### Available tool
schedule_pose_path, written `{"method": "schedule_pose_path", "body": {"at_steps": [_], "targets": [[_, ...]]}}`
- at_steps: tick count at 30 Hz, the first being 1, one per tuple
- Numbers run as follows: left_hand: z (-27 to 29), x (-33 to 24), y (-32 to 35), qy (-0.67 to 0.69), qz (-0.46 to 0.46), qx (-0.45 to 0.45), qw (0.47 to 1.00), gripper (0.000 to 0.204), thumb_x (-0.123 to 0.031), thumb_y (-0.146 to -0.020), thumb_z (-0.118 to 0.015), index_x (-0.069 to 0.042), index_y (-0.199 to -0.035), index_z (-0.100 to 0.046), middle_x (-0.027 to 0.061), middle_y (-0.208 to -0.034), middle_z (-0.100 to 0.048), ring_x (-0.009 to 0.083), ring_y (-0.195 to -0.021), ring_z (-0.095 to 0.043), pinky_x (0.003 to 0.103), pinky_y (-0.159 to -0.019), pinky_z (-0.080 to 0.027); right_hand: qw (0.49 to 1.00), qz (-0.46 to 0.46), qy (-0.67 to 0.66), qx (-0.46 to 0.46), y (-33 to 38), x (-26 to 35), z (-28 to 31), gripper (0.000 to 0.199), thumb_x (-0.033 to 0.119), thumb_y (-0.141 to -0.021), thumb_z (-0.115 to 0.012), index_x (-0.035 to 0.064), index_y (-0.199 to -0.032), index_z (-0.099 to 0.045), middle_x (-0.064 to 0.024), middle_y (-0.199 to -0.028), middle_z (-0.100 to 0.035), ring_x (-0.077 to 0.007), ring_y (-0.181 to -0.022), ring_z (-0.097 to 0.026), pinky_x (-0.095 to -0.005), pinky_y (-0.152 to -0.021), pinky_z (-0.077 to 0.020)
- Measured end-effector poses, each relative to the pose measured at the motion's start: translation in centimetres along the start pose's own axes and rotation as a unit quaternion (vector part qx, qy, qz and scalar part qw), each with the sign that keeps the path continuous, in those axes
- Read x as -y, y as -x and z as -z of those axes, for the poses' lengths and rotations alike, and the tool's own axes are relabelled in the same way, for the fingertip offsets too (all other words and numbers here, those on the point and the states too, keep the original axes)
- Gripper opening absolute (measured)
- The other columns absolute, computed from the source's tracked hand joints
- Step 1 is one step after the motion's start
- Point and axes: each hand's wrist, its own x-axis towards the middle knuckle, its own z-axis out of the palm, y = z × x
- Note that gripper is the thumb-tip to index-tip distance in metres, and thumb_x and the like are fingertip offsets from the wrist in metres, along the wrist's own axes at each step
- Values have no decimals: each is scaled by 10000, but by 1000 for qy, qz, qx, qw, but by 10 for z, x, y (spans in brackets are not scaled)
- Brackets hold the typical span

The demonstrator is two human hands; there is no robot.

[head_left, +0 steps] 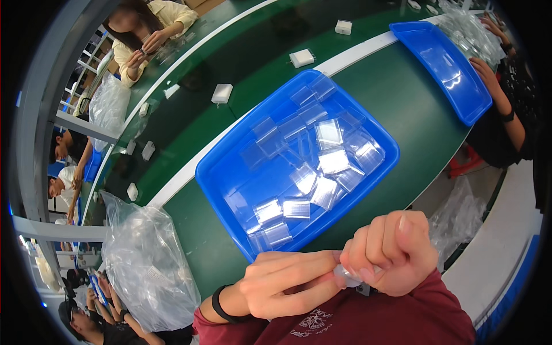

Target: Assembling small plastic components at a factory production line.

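Note:
Close to my chest, both hands meet over a small white piece (349,277), mostly covered by fingers. My left hand (290,282) is closed, pinching it between thumb and fingertips. Curled into a loose fist, my right hand (397,250) grips its other side. Just beyond them lies a blue tray (227,215) with several clear plastic sleeves (296,208) scattered in it, some overlapping. What exactly the white piece is, and whether a sleeve is around it, I cannot tell.
Several white charger-like blocks (222,93) lie on the dark green belt (190,112) past the tray. A clear plastic bag (146,259) sits at the left. Another blue tray (445,72) stands at the far right, beside a co-worker's arm (495,95). Other people sit across the belt.

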Motion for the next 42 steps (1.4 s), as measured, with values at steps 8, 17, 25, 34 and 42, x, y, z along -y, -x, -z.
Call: {"method": "schedule_pose_path", "body": {"at_steps": [8, 17, 25, 34, 42], "targets": [[-3, 13, 4, 28, -6, -56, 998, 234, 33, -712, -737, 18, -857, -554, 214, -843, -657, 266, -667, -674, 294, -531, -554, 996, -23, 79, -32, -13, -5, -1, 421, 126, -962, -396, 19, -559, -450, -100, -558, -515, -144, -552, -529, -271, -509, -403], [2, 9, -10, -38, 127, 9, 991, 382, -136, -653, -866, -64, -779, -513, 107, -667, -641, 189, -531, -623, 237, -460, -461, 984, -123, 48, -118, -44, -6, -2, 459, 199, -976, -399, 83, -532, -371, -54, -505, -399, -201, -494, -508, -326, -524, -437], [2, 7, -2, -161, 57, 48, 984, 346, -169, -683, -814, -29, -883, -570, 100, -726, -612, 181, -543, -608, 266, -439, -472, 982, -119, 95, -113, -42, -12, -7, 433, 164, -969, -400, 71, -547, -372, -54, -507, -395, -188, -481, -479, -311, -521, -423], [-8, 7, -1, -53, 155, -61, 985, 372, -74, -706, -818, 15, -978, -581, 185, -852, -659, 238, -664, -683, 253, -530, -541, 983, -86, 42, -154, -32, -15, -3, 438, 183, -966, -377, 93, -538, -366, -69, -488, -394, -211, -474, -484, -339, -523, -429], [-15, 11, 0, -176, 59, -53, 981, 407, 123, -598, -768, 2, -967, -645, 156, -1009, -642, 272, -918, -660, 337, -792, -538, 945, 121, 153, -263, -42, -29, -7, 338, 291, -995, -382, 32, -799, -473, -128, -745, -545, -287, -775, -608, -378, -682, -471]]}}
